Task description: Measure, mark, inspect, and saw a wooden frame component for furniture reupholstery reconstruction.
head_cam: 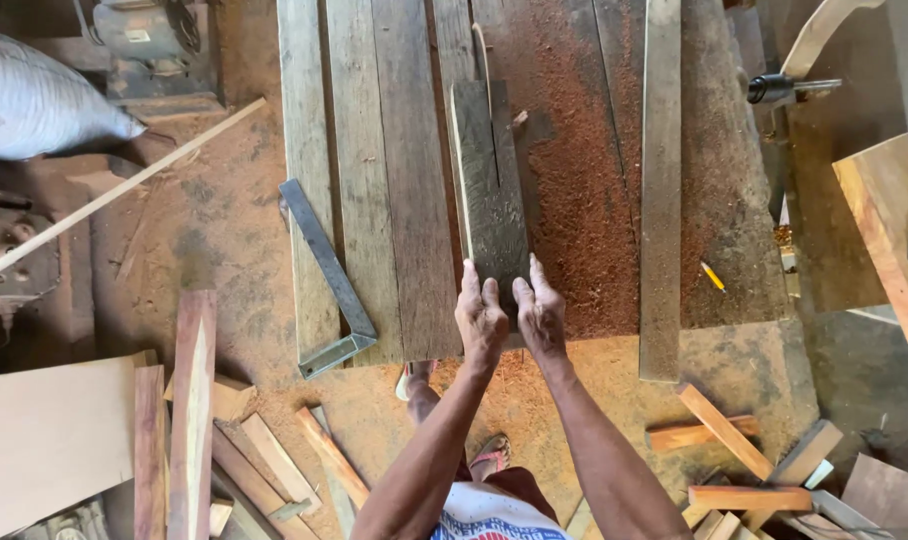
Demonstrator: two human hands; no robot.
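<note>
A dark weathered board (491, 190) lies lengthwise on a plank saw table (374, 180), with a saw cut running down its far half. My left hand (480, 318) and my right hand (540, 313) sit side by side on the board's near end, fingers flat and pressing on it. A thin saw blade (482, 60) shows edge-on at the board's far end. Red sawdust (584, 170) covers the table to the right of the board.
A metal square (326, 280) hangs over the table's left edge. A long fence board (660, 190) lies to the right, and a yellow pencil (712, 276) beyond it. Offcuts (744, 460) and planks (189, 410) litter the sawdust floor. A white sack (34, 100) sits far left.
</note>
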